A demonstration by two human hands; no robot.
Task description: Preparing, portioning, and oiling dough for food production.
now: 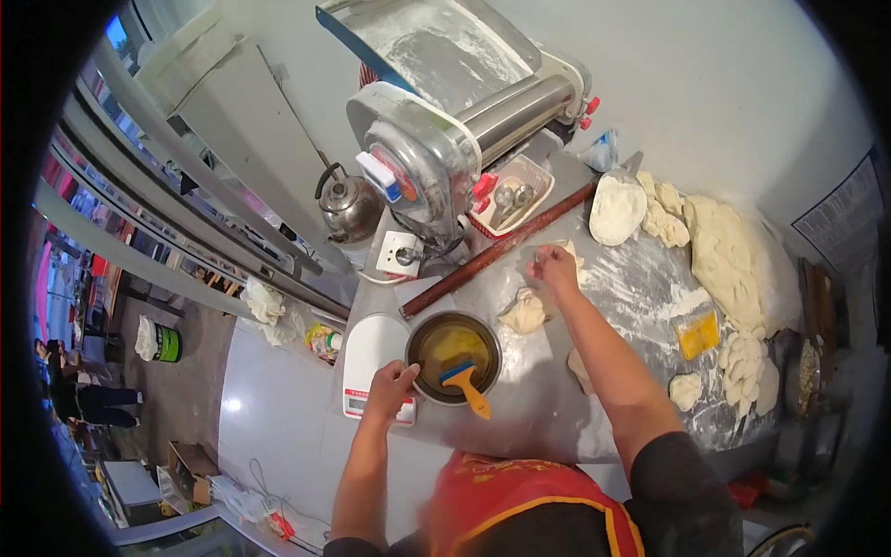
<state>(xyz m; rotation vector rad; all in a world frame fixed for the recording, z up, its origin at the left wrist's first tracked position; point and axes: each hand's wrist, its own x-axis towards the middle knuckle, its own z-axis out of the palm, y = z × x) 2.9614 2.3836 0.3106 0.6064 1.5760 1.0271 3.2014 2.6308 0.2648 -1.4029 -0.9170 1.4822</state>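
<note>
My left hand (392, 391) grips the left rim of a round metal bowl (495, 362) with yellow oil (456, 341) in it. A brush with an orange handle (475, 401) and blue head leans inside the bowl. Left of the bowl lies a white kitchen scale (376, 348), partly behind my hand. My right hand (555, 271) is over the table beside a piece of dough (574, 256), its fingers bent; whether it touches or holds anything cannot be told. A second dough piece (523, 312) sits between that hand and the bowl, and another (579, 369) is partly behind my right forearm.
A long reddish rolling pin (487, 254) lies below a dough roller machine (515, 118). Beyond it is a basket (543, 198) with metal tools. Rightward are a scoop of flour (618, 209), a large dough mass (724, 250) and a yellow packet (698, 335). A kettle (350, 209) stands left.
</note>
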